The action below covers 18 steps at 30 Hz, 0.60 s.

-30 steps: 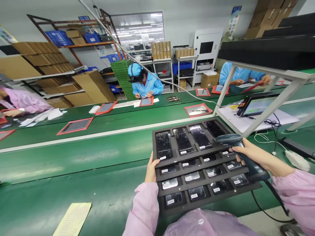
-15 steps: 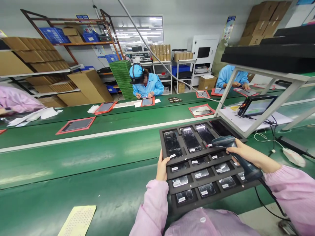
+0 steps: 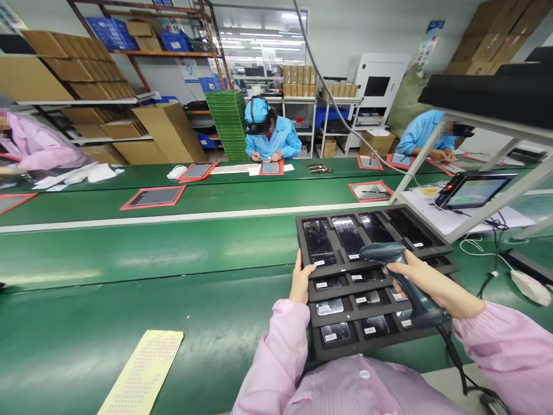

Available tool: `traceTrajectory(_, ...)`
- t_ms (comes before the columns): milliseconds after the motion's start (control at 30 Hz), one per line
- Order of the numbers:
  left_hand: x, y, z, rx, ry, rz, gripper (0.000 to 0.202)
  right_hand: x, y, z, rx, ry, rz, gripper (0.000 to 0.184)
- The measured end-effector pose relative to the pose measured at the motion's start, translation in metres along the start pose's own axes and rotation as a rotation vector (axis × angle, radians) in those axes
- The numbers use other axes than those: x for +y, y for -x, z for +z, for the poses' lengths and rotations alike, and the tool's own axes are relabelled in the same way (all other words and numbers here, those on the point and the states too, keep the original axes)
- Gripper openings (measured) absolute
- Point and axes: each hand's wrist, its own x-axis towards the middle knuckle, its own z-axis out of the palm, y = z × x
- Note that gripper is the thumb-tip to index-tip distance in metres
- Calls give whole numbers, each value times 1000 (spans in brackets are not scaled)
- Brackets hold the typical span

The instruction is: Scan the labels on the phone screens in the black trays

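Note:
A stack of black foam trays [image 3: 371,344] stands in front of me, each tray offset so that its front row shows. Dark phone screens [image 3: 348,235] with small white labels lie in the slots. My left hand [image 3: 300,282] grips the left edge of the stack, its thumb on the rim of the upper tray. Wrapped round the handle of a dark barcode scanner [image 3: 382,252] is my right hand [image 3: 427,282]. The scanner's head points left, over the second and third screens of the top tray, and hides part of the rows below.
A yellow printed sheet [image 3: 144,369] lies on the green bench at front left. Right of the trays are a white stand with a small monitor [image 3: 475,190], cables and a mouse [image 3: 530,287]. Red-edged pads [image 3: 153,196] lie on the far belt. Co-workers sit across and at left.
The view has turned slightly left, so the scene sits further right. My right hand has moved the scanner leftward across the top tray. My left hand still holds the edge.

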Motion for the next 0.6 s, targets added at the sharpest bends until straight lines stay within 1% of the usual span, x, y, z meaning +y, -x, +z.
traceTrajectory(67, 0, 0, 0, 4, 4, -4, 89, -3, 2, 5, 14, 6, -26, 26)
traceTrajectory(233, -2, -3, -2, -7, -2, 1, 86, -3, 0, 8, 37, 34, -5, 23)
traceTrajectory(367, -3, -3, -2, -23, 12, 0, 87, -3, -1, 10, 32, 52, 37, 22)
traceTrajectory(533, -6, -5, -2, -12, -16, 29, 89, -10, 6, 19, 86, 52, 103, 21)
traceTrajectory(600, -9, -7, -3, -4, -30, 41, 89, -10, 9, 25, 48, 16, 103, 23)
